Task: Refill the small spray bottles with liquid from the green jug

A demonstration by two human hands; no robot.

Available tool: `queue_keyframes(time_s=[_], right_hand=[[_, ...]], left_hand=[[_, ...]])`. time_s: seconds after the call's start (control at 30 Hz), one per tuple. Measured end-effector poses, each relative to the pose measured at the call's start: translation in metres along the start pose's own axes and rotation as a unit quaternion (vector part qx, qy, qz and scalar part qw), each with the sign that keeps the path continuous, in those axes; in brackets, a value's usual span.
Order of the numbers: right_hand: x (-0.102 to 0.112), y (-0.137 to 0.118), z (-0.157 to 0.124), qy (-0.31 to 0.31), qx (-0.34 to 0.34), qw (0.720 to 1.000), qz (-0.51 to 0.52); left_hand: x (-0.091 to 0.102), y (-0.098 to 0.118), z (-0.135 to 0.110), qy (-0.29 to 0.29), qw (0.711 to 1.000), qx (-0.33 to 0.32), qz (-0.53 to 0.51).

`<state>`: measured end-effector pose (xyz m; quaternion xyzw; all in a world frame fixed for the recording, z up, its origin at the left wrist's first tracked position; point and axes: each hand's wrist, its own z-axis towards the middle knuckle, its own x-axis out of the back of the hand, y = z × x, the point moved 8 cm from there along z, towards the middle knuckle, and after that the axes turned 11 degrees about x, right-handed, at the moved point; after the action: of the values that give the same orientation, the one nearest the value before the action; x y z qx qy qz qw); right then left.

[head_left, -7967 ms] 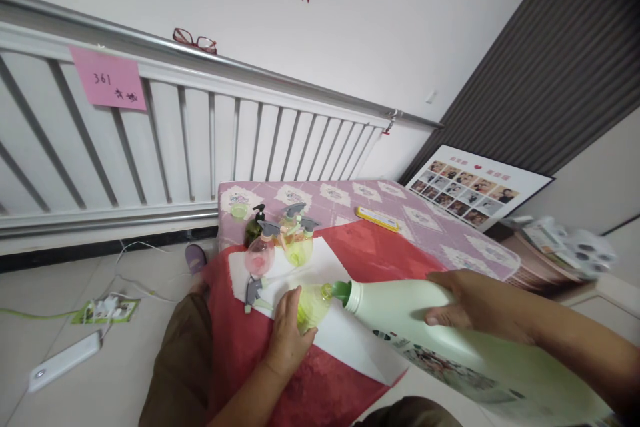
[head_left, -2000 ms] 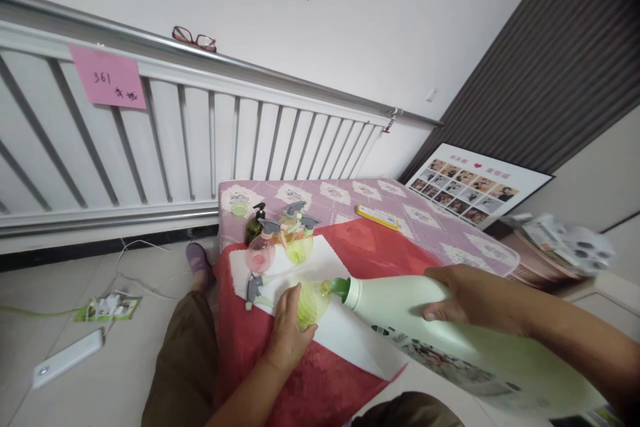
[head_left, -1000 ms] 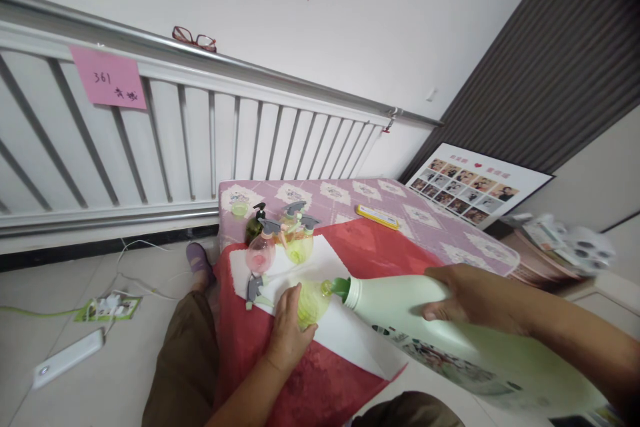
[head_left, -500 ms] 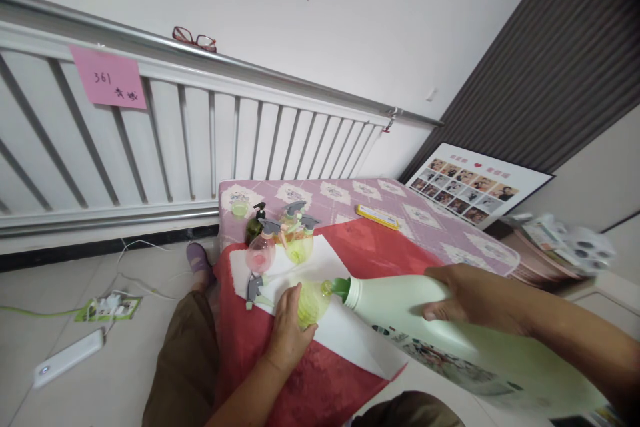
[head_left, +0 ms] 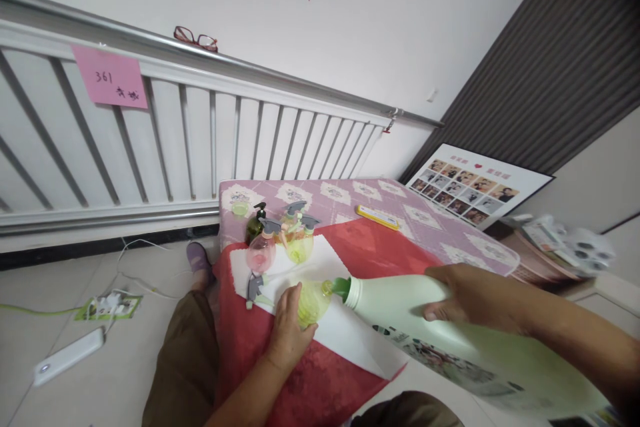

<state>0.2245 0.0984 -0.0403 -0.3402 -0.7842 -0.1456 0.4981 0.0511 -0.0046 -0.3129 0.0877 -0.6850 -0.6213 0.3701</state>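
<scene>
My left hand (head_left: pixel 287 330) is wrapped round a small yellow-green round bottle (head_left: pixel 311 302) that stands on a white sheet (head_left: pixel 345 333). My right hand (head_left: pixel 470 298) grips a large pale green detergent bottle (head_left: pixel 450 340), tipped on its side. Its green spout (head_left: pixel 341 288) meets the small bottle's mouth. A grey spray head (head_left: pixel 253 289) lies loose on the sheet, just left of my left hand.
Several small spray and pump bottles (head_left: pixel 280 237) stand at the table's far left corner. A yellow flat item (head_left: pixel 377 217) lies on the pink patterned cloth (head_left: pixel 450 240). A red cloth (head_left: pixel 310 380) covers the near part. A radiator (head_left: pixel 175 140) and a photo board (head_left: pixel 473 187) stand behind.
Almost nothing has changed; both hands keep their hold, and the big bottle stays tipped into the small one.
</scene>
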Motion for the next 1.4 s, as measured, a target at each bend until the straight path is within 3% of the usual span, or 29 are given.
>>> queue_keyframes(time_s=[0.77,0.93,1.17,1.4], right_hand=[[0.001,-0.002,0.0,-0.002,-0.01,1.0,0.0],[0.0,0.005,0.001,0.04,-0.011,0.999,0.008],[-0.014,0.021,0.002,0.077,0.03,0.995,0.056],[-0.039,0.043,0.007,0.107,0.066,0.973,0.194]], left_hand=[[-0.002,-0.001,0.0,-0.003,1.0,0.001,0.01],[-0.001,0.0,0.001,-0.003,1.0,0.006,0.02],[0.0,0.001,0.0,-0.005,1.0,0.012,0.028],[0.001,0.0,0.0,0.015,0.999,0.009,0.031]])
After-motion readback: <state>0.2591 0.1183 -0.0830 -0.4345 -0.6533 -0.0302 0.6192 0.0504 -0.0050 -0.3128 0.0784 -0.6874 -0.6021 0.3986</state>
